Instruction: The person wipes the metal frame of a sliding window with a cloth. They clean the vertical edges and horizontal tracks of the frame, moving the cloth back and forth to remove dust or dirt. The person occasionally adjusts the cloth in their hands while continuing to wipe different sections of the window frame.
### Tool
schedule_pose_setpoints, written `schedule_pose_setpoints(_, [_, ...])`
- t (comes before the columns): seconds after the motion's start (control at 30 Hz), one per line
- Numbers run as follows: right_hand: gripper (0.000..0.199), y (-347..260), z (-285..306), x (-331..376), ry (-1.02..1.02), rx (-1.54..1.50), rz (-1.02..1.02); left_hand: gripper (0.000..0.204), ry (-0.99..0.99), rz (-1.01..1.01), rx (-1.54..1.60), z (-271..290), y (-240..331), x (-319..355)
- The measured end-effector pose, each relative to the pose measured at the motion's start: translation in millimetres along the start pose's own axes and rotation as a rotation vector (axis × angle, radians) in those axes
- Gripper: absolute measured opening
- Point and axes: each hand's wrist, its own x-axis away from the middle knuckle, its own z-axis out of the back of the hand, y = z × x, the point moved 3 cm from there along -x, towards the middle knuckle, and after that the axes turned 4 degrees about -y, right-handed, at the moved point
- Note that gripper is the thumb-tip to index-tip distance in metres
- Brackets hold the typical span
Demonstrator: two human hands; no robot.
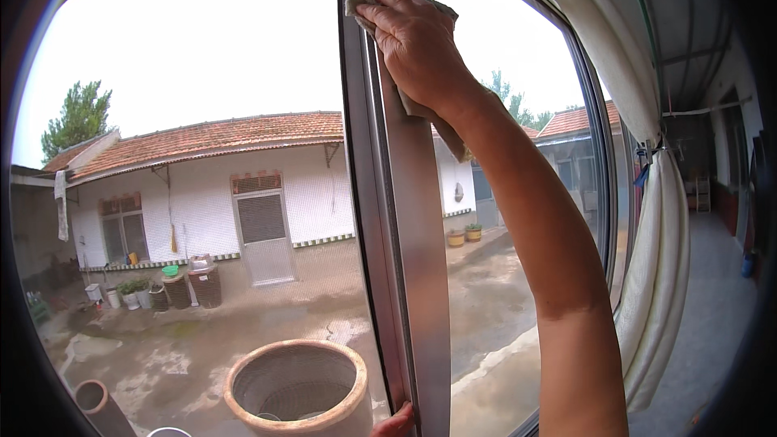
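My right hand (421, 53) presses a grey-green cloth (443, 136) against the upper part of the dark metal window frame (417, 259). The fingers are folded over the cloth, and part of it hangs down below the wrist. At the lower edge my left hand (394, 422) grips the same upright, low down; only its fingers show, and the rest is cut off. A mesh screen (324, 170) covers the pane left of the upright, and clear glass lies to its right.
A cream curtain (657, 275) hangs tied at the right, beside a dim corridor (712, 316). Beyond the window stand a big clay vat (243, 372), a pipe-like pot (101, 405), potted plants (133, 291) and a white building (202, 202) with a tiled roof.
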Motion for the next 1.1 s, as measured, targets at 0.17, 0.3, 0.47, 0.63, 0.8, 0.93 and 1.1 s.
schedule_pose_setpoints(0.17, [0.036, 55, -34, -101, -0.076, 0.157, -0.038, 0.081, -0.013, 0.152, 0.044, 4, 13, 1])
schedule_pose_setpoints(0.3, [0.037, 82, -46, -160, -0.302, 0.460, -0.136, 0.082, -0.073, 0.215, 0.066, 6, 23, -6])
schedule_pose_setpoints(0.47, [0.059, 69, -29, -174, -0.202, 0.187, -0.524, 0.084, -0.133, 0.239, 0.065, 6, 32, -10])
schedule_pose_setpoints(0.63, [0.052, 67, -27, -149, -0.283, 0.134, -0.483, 0.088, -0.140, 0.260, -0.027, 12, 40, -7])
schedule_pose_setpoints(0.8, [0.036, 58, -32, -110, -0.191, 0.290, -0.306, 0.084, -0.127, 0.331, 0.040, -3, 49, -18])
schedule_pose_setpoints(0.93, [0.029, 29, -21, -82, -0.084, 0.430, -0.206, 0.070, -0.107, 0.212, -0.015, -1, 55, -12])
schedule_pose_setpoints(1.1, [0.024, -4, -6, -4, 0.108, 0.100, -0.094, 0.074, -0.084, 0.229, 0.080, 3, 37, -10])
